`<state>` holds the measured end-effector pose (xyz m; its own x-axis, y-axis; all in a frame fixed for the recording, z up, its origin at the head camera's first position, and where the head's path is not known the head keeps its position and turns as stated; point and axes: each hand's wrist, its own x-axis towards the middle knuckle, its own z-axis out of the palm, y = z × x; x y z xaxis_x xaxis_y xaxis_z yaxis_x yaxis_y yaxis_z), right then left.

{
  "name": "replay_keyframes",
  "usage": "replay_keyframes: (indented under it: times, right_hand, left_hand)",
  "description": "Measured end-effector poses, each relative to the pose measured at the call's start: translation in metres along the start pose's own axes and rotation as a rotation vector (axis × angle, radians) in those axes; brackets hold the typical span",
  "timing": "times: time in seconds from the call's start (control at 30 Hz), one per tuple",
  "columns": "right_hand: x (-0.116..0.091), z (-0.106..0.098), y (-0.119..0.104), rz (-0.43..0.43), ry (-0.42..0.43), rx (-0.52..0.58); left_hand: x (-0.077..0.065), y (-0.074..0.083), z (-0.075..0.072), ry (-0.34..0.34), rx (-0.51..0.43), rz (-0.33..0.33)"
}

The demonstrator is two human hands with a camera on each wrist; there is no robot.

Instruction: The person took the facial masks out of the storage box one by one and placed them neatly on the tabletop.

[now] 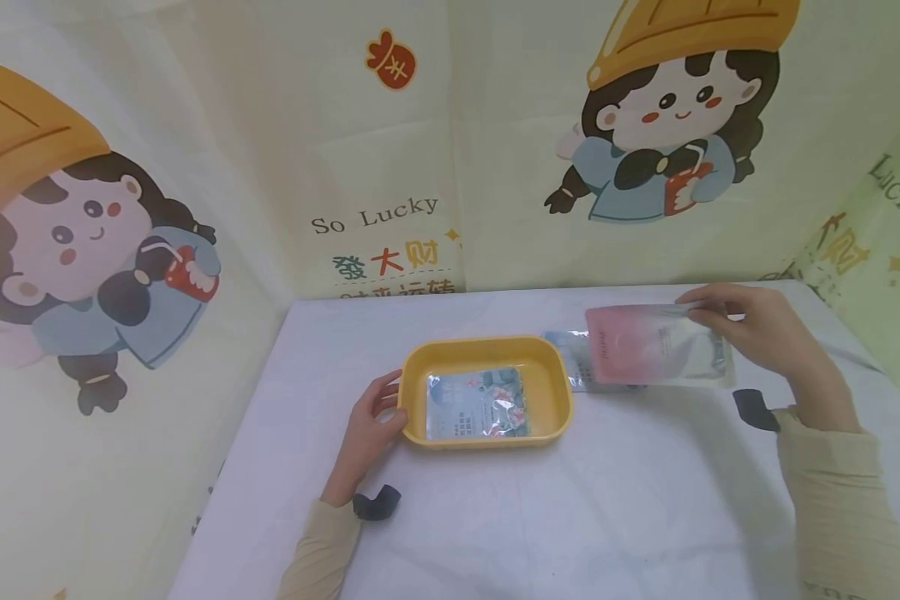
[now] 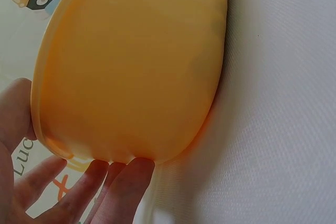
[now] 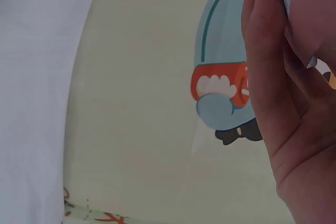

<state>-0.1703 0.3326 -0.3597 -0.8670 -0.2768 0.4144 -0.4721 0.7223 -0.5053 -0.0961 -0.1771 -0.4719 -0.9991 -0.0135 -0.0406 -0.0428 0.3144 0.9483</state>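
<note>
A yellow plastic tray (image 1: 562, 423) with rounded corners sits on the table. Inside it lies a light-blue flower-printed sachet (image 1: 453, 408). My left hand (image 1: 371, 425) grips the tray's left end; in the left wrist view its thumb is at the rim and the fingertips press the tray's outer wall (image 2: 136, 77). My right hand (image 1: 761, 329) pinches a pink-and-silver sachet (image 1: 645, 346) by its upper right corner, to the right of the tray. In the right wrist view, only a pink part of this sachet (image 3: 315, 9) shows beside the fingers.
Another blue sachet (image 1: 570, 337) lies right of the tray, partly hidden behind the pink one. White cloth covers the table (image 1: 570, 517). Cartoon-printed cloth walls (image 1: 510, 250) stand behind it and at both sides. A black strap piece sits at each wrist.
</note>
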Motion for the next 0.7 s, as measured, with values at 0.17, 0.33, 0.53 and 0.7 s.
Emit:
replay_keyframes:
  times: [0.17, 0.33, 0.53, 0.7]
  right_hand:
    - [0.0, -0.001, 0.009, -0.004, 0.01, -0.02]
    - [-0.001, -0.003, 0.019, 0.029, 0.003, -0.044]
    - [-0.003, -0.007, 0.027, 0.102, -0.017, -0.065]
    - [-0.004, -0.01, 0.03, 0.109, -0.009, -0.07]
  left_hand:
    - [-0.009, 0.026, 0.0, -0.007, 0.015, -0.026]
    - [-0.009, 0.026, 0.0, -0.002, 0.023, -0.036]
    - [-0.006, 0.024, -0.001, -0.006, 0.029, -0.033]
    - [-0.006, 0.025, -0.002, -0.016, 0.028, -0.018]
